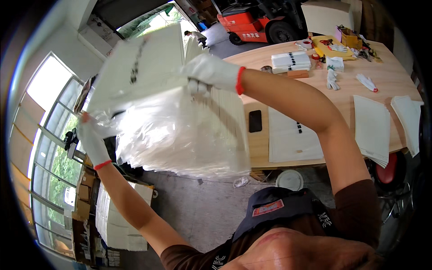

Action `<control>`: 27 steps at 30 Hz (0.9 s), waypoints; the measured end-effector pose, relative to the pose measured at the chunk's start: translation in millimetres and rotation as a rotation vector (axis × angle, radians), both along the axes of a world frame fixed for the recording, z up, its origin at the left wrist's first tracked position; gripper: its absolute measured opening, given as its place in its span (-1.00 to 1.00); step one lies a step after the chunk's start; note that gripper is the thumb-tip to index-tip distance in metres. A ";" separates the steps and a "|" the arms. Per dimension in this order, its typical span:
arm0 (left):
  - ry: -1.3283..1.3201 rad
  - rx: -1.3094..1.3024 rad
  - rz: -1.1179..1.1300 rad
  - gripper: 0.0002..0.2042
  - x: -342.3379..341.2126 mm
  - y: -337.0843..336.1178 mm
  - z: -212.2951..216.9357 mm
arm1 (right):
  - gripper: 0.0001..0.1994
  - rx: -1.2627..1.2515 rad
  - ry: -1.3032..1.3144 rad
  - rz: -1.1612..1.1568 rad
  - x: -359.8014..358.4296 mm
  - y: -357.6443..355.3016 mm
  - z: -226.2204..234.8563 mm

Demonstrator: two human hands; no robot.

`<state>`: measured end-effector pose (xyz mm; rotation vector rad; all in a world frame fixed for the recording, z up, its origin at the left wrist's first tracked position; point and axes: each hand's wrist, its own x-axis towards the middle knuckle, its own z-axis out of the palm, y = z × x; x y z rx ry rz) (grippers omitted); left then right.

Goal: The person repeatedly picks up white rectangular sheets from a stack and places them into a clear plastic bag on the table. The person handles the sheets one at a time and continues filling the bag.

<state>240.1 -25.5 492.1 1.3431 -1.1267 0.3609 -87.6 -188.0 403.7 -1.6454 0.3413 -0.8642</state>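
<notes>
Dark-marked pale sheets [157, 58] and crinkled, glossy clear film [148, 128] fill the frame's upper left to centre; the right hand [210, 74] has its grip curled around the sheets' lower-right corner; the left hand's [93, 141] grip meets the film, its closure unclear

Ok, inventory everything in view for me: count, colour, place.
Stack: 1, white, centre
Raised sheets: count unclear, white, above the stack
Plastic film: count unclear, clear, over the stack
Table: 1, light wood, right
Phone: 1, black, on the table
Flat sheets: count unclear, white, beside the phone
Paper piles: 2, white, table's right end
Bundle: 1, white, table's far side
Loose gloves: at least 2, white, on the table
Forklift: 1, red, background
Co-worker: 1, background
Round lid: 1, white, below the table edge
Lower stack: 1, white, lower left
Boxes: several, brown, far left
Left hand: 1, white glove, at the plastic film
Right hand: 1, white glove, on the raised sheets
</notes>
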 end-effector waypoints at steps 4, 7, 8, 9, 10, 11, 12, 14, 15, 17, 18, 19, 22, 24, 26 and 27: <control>-0.303 0.453 0.346 -0.48 -5.4 -6.4 -93.8 | -0.57 0.002 0.083 0.054 -19.8 -4.2 -9.2; -0.060 -0.030 0.366 -0.51 21.8 10.3 -223.9 | -0.56 -0.032 -0.008 0.237 -45.5 22.1 -50.2; -0.104 -0.111 0.313 -0.55 40.7 24.5 -276.6 | -0.57 -0.110 0.078 0.183 -61.2 37.9 -69.1; -0.021 -0.055 0.262 -0.59 40.9 30.4 -332.7 | -0.58 -0.166 0.175 0.113 -76.8 50.1 -97.0; 0.190 0.147 0.101 -0.61 15.9 27.5 -392.6 | -0.61 0.020 0.253 0.158 -94.3 63.3 -122.5; 0.408 0.403 -0.055 -0.62 -17.9 25.6 -449.7 | -0.64 0.226 0.316 0.222 -111.3 76.3 -156.0; 0.515 0.633 -0.243 -0.63 -65.0 20.2 -492.3 | -0.66 0.315 0.268 0.232 -120.7 76.0 -205.4; 0.570 0.550 -0.890 -0.70 -157.6 10.6 -573.1 | -0.71 0.628 0.185 0.084 -131.9 107.5 -317.8; -0.075 0.848 -0.809 -0.73 -205.8 -14.2 -552.2 | -0.73 0.814 0.165 -0.069 -146.6 120.4 -353.0; -0.340 0.753 -0.766 -0.71 -282.4 -61.3 -538.8 | -0.74 0.766 0.406 -0.230 -172.9 142.9 -385.3; -0.374 0.765 -0.833 -0.70 -316.7 -87.0 -526.8 | -0.73 0.808 0.472 -0.314 -185.1 155.8 -389.7; -0.412 0.775 -0.902 -0.70 -344.1 -110.3 -510.9 | -0.73 0.836 0.438 -0.384 -193.3 169.3 -392.8; -0.618 0.839 -0.887 -0.75 -385.7 -156.5 -513.7 | -0.73 0.876 0.333 -0.528 -212.7 194.8 -398.6; -0.684 1.151 -0.915 -0.77 -384.9 -184.9 -542.1 | -0.72 0.844 0.290 -0.587 -212.4 202.2 -399.8; -0.395 1.274 -1.007 -0.78 -365.0 -215.4 -584.3 | -0.72 0.821 0.271 -0.597 -211.0 195.0 -396.7; -0.254 1.338 -1.049 -0.77 -354.0 -223.1 -596.0 | -0.71 0.843 0.257 -0.593 -207.2 190.6 -397.0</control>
